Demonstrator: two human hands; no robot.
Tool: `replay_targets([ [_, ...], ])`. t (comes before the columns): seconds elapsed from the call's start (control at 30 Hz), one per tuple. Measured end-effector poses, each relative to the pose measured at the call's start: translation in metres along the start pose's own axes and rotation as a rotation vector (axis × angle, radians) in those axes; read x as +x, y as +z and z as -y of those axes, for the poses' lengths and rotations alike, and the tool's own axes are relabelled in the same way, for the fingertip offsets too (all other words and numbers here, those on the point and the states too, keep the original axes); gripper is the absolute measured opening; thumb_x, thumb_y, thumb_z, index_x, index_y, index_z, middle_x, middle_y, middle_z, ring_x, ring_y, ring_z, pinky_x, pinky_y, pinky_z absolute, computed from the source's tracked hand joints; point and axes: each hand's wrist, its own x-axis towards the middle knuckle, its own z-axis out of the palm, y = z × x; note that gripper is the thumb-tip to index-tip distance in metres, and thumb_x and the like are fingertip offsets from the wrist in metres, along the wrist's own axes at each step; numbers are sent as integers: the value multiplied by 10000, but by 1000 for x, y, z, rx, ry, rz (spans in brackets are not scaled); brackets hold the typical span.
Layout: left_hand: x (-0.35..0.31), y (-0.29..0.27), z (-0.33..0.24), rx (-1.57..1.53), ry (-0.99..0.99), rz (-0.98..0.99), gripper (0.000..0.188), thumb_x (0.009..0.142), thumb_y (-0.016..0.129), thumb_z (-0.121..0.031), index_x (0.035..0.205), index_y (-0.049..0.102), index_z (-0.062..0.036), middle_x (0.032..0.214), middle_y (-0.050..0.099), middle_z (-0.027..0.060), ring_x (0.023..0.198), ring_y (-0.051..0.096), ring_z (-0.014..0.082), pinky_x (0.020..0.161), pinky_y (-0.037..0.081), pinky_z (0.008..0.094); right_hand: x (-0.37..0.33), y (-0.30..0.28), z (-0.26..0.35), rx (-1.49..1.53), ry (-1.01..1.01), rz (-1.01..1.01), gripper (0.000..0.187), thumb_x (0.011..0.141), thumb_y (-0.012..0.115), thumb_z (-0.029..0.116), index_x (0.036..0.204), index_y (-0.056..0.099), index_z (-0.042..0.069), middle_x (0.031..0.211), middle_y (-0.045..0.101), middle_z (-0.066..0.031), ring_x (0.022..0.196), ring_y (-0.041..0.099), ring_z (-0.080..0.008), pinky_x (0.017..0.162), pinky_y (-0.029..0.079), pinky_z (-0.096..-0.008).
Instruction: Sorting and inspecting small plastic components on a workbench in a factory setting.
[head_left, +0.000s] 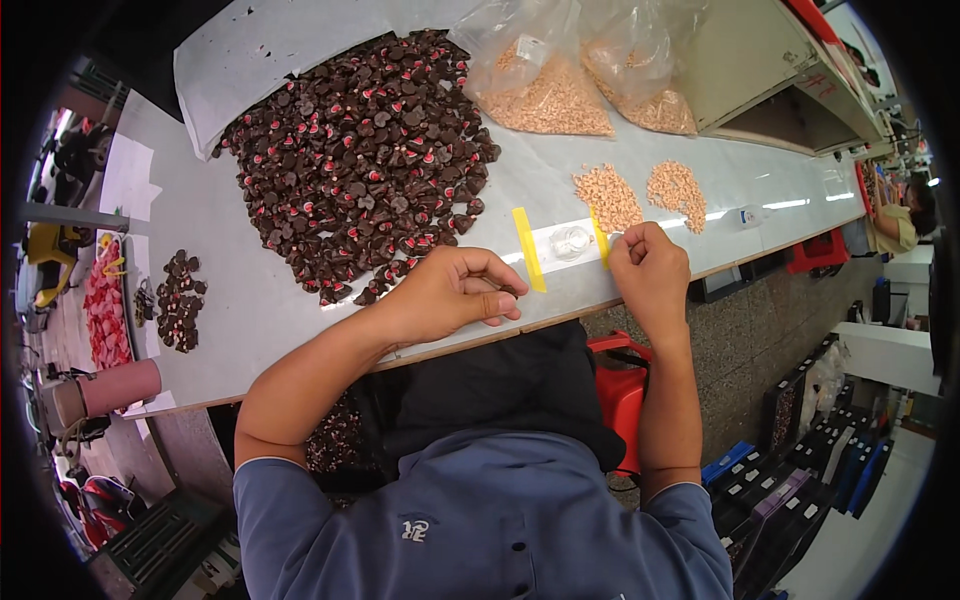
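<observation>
Where the thumb and forefinger of the left hand [460, 290] come together, to the left and near side of the clear round dish [571, 242], there seems to be a dark piece [514, 291], mostly covered by the fingers, which are curled and nearly closed around it. The right hand [650, 265], just right of the dish, has its fingers drawn into a tight pinch; whether they hold anything, I cannot tell. The dish lies between two yellow tape strips [528, 250] on the counter [330, 352]. Beyond it to the right are two small tan piles [607, 197], while a broad heap of dark pieces [360, 150], flecked with red, spreads to its left. Farther beyond the dish stand clear bags [550, 95] of tan bits, and a smaller dark cluster [180, 300] lies well to its left. The step in hand appears to be fine handling of one small part, with the hands apart; the next move probably calls for a light, steady pinch and careful turning of the piece.
</observation>
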Motion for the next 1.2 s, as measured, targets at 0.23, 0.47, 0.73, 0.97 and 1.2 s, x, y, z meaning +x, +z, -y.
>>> replay_targets([
  [0.23, -2, 3, -2, -96, 1, 89, 205, 936, 657, -121, 1085, 650, 19, 975, 692, 113, 876, 701, 173, 716, 572, 255, -50, 3, 41, 646, -253, 128, 87, 864, 668, 18, 873, 582, 22, 680, 556, 43, 577, 456, 2, 512, 354, -167],
  [0.47, 3, 3, 3, -183, -45, 202, 265, 908, 706, -200, 1054, 668, 18, 987, 702, 112, 817, 698, 168, 673, 571, 257, -64, 44, 52, 907, -283, 75, 90, 845, 689, 21, 884, 608, 21, 611, 546, 12, 492, 434, -28, 445, 322, -208],
  [0.73, 4, 1, 6, -173, -4, 101, 173, 891, 712, -96, 1009, 663, 21, 946, 694, 100, 794, 693, 153, 653, 565, 251, -63, 26, 47, 685, -320, 26, 91, 857, 657, -17, 933, 608, -13, 737, 626, -40, 604, 541, -53, 525, 409, -201],
  [0.97, -2, 6, 5, -153, 9, 71, 116, 864, 727, -43, 932, 657, 19, 882, 679, 80, 758, 678, 129, 656, 550, 242, -42, 0, 56, 483, -463, 289, 91, 811, 686, -28, 860, 628, 25, 603, 569, -16, 467, 514, -88, 449, 386, -239],
  [1.2, -1, 5, 3, -82, -15, 117, 139, 871, 731, -82, 933, 661, 21, 797, 698, 77, 735, 677, 110, 653, 544, 235, -39, -3, 59, 428, -554, 320, 137, 771, 698, -44, 862, 630, 32, 583, 549, -33, 459, 520, -121, 433, 376, -260],
])
